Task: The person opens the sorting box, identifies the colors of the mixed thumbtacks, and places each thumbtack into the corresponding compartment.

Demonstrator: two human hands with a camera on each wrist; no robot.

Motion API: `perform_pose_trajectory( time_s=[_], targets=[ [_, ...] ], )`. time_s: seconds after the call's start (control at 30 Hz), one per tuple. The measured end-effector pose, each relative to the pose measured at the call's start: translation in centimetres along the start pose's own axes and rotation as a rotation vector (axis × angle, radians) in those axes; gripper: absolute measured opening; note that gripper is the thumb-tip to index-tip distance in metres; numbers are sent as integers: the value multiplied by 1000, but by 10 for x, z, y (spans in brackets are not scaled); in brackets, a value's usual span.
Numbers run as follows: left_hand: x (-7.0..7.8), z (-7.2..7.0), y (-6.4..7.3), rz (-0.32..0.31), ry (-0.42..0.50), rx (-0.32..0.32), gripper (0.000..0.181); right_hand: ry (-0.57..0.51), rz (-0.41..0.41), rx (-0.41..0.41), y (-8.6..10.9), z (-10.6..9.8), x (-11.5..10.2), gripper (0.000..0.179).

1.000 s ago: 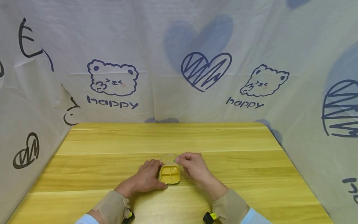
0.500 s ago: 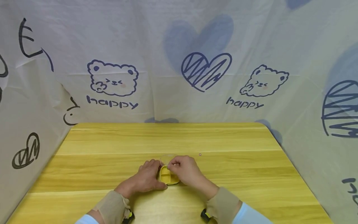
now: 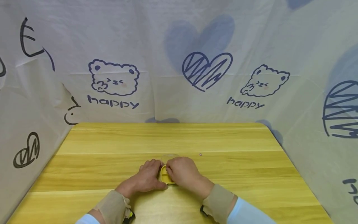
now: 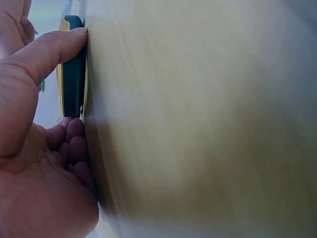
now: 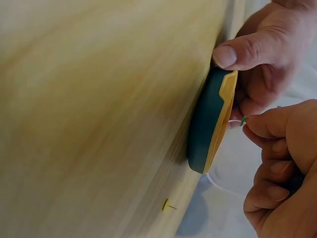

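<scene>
A yellow wood-grain table (image 3: 179,137) with rounded far corners stretches toward a pale, creased back cloth (image 3: 156,37). Printed in blue there are two bear drawings, left (image 3: 113,77) and right (image 3: 264,81), each above the word "happy", with a hatched heart (image 3: 207,71) between them overlapping a solid blue heart (image 3: 202,43). Similar cloth flanks the left (image 3: 42,81) and right (image 3: 305,102) under soft light, brighter on the tabletop's near part.

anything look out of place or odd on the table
Yes: one small flat-headed piece sits loose on the table, apart from the yellow-and-teal box, its thin shaft pointing up. It looks stray, perhaps dropped. No spill or damage shows.
</scene>
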State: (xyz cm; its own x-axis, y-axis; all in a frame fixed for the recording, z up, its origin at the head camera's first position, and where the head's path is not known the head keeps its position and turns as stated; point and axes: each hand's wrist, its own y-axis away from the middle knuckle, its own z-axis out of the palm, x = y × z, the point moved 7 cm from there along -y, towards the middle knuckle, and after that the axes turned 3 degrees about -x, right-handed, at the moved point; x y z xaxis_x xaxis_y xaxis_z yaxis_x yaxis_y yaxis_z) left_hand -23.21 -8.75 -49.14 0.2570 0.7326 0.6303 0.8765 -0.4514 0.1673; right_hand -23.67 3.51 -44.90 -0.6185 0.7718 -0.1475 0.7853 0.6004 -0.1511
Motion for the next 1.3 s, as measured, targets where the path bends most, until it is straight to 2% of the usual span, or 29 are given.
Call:
perform_pose_trajectory(
  time_s=[0.37,0.63,1.03,1.3],
  targets=[
    [-1,-2,-1,13,-2,16,66,182,-89,30,-4,7,-6,21],
    [-2,-2,-1,19,-11,25,67,172,-78,27,-7,11,-4,22],
    [-2,-3,-1,19,-6,23,65,167,-102,51,-8,13,-6,23],
    [-2,-3,-1,24,-5,19,65,190,-112,64,-7,13,-7,19]
  ],
)
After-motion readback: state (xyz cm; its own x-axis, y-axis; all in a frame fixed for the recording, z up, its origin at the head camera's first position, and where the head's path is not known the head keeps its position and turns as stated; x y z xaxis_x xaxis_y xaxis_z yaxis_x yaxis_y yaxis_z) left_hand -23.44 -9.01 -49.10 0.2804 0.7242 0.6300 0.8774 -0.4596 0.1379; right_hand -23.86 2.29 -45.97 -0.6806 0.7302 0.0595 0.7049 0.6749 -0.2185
